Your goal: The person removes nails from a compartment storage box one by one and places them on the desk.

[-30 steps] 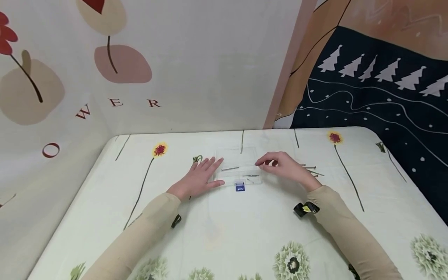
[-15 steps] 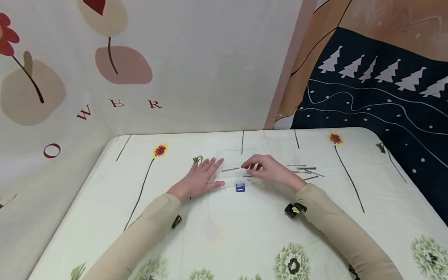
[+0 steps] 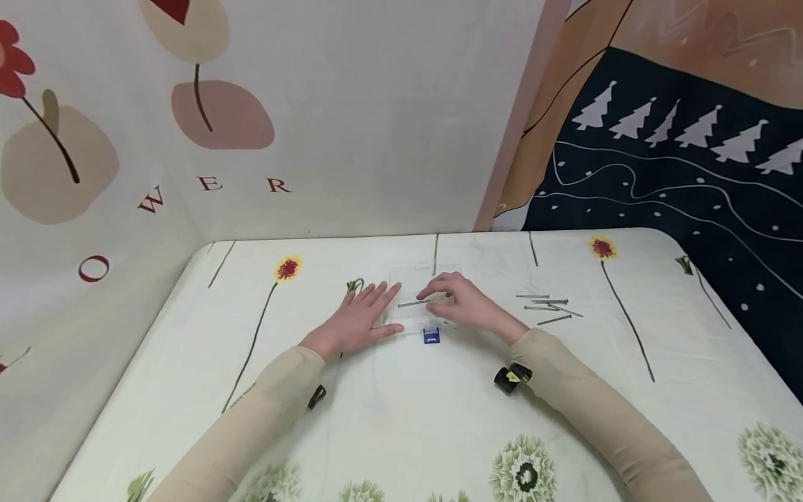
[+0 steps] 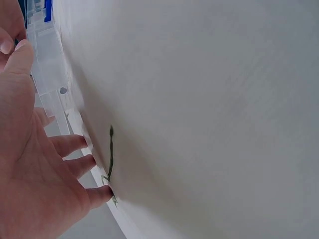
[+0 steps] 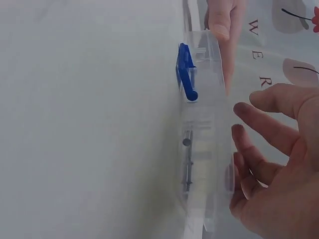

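"How's the left hand [image 3: 354, 319]?"
"Spread wide at the clear box [image 5: 204, 112]."
"And the right hand [image 3: 461, 301]?"
"Above it, thumb and fingers parted."
"The nails [image 3: 551, 302]?"
"Some inside; others right of it, on the counter [image 3: 401, 418]."

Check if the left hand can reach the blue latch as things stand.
Likely yes. The left hand is at the left end of the clear box, its thumb toward the blue latch, and nothing shows between them. The right hand is farther back.
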A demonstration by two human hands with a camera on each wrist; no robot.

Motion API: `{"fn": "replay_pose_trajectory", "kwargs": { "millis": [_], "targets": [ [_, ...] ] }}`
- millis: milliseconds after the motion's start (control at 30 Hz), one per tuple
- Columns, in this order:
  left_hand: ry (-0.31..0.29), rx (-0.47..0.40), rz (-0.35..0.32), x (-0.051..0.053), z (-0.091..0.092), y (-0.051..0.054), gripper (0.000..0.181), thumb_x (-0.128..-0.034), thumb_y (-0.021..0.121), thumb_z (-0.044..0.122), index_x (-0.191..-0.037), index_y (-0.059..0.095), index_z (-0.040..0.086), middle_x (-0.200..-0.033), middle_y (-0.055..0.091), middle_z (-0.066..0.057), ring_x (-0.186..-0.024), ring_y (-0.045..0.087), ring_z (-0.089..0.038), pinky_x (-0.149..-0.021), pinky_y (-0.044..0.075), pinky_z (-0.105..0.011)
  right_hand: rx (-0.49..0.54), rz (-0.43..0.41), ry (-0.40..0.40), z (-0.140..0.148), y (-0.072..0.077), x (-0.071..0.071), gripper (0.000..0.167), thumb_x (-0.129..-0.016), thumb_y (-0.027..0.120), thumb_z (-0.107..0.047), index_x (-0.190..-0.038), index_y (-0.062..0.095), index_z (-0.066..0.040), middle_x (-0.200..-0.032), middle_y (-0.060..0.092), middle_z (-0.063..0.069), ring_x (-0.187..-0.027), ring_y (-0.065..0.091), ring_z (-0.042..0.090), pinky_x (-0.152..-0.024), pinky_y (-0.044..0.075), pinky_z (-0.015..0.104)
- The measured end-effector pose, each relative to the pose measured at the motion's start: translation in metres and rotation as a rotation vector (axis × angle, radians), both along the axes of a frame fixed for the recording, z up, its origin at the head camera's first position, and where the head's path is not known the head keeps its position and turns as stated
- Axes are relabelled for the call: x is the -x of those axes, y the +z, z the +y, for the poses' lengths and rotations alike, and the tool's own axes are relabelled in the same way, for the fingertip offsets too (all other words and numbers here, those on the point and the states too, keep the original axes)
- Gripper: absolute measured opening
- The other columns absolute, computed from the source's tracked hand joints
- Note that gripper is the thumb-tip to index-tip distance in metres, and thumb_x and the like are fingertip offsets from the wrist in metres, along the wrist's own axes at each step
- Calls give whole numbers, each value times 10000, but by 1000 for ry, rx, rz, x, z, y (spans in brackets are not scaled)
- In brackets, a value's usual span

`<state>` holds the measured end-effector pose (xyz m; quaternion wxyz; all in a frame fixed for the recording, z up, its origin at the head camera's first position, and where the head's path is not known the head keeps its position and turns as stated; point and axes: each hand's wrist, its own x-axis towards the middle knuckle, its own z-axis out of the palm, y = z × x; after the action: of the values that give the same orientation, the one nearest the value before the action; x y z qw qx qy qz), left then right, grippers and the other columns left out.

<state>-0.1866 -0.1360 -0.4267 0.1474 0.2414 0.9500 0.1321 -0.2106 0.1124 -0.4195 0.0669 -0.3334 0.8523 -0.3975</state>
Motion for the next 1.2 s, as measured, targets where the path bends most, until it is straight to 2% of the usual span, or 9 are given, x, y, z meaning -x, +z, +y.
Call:
{"fn": "replay_pose_trajectory", "kwargs": {
  "millis": [200, 400, 667, 833, 1067, 1200],
  "targets": [
    [0, 0, 3, 0, 1, -1, 832, -942, 460, 608, -1570, 92, 206, -1596, 123, -146, -1453, 75, -343, -1111, 38, -606, -15, 12, -47, -10, -3, -2, 193, -878, 657, -89, -1051, 742, -73, -1158, 591, 110, -1139, 443, 308, -961, 336, 490],
    [-5, -3, 7, 0, 1, 0, 831, -943, 461, 605, -1570, 98, 198, -1595, 127, -149, -1451, 80, -349, -1106, 45, -616, -65, 1, -86, -20, -4, -3, 234, -871, 653, -118, -1088, 742, -115, -1236, 548, 114, -1198, 381, 339, -965, 277, 519],
    [-11, 1, 17, 0, 1, 0, 821, -949, 468, 588, -1569, 113, 184, -1591, 135, -161, -1449, 89, -355, -1103, 54, -621, -210, 17, -37, -26, -4, 2, 294, -885, 638, -177, -1166, 721, -149, -1435, 407, 149, -1265, 331, 388, -950, 286, 544],
    [-12, -2, 18, 0, 1, 0, 815, -953, 462, 586, -1569, 116, 182, -1591, 136, -159, -1448, 94, -354, -1103, 56, -620, -313, 6, -22, -29, -3, 2, 340, -894, 643, -236, -1222, 693, -164, -1489, 347, 153, -1303, 289, 396, -960, 278, 558],
    [-10, -2, 15, 0, 1, 0, 813, -951, 467, 586, -1568, 128, 180, -1590, 135, -163, -1447, 99, -358, -1102, 57, -622, -317, -16, -29, -29, -2, 1, 207, -888, 646, -220, -1072, 726, -173, -1432, 411, 132, -1297, 297, 362, -970, 259, 567],
    [-6, 3, 11, 0, 1, 0, 816, -950, 465, 590, -1568, 123, 181, -1593, 125, -156, -1449, 91, -354, -1106, 49, -616, -322, -18, -22, -30, -2, 1, 176, -896, 629, -199, -1044, 713, -150, -1432, 411, 136, -1292, 310, 352, -975, 252, 564]
  ]
}}
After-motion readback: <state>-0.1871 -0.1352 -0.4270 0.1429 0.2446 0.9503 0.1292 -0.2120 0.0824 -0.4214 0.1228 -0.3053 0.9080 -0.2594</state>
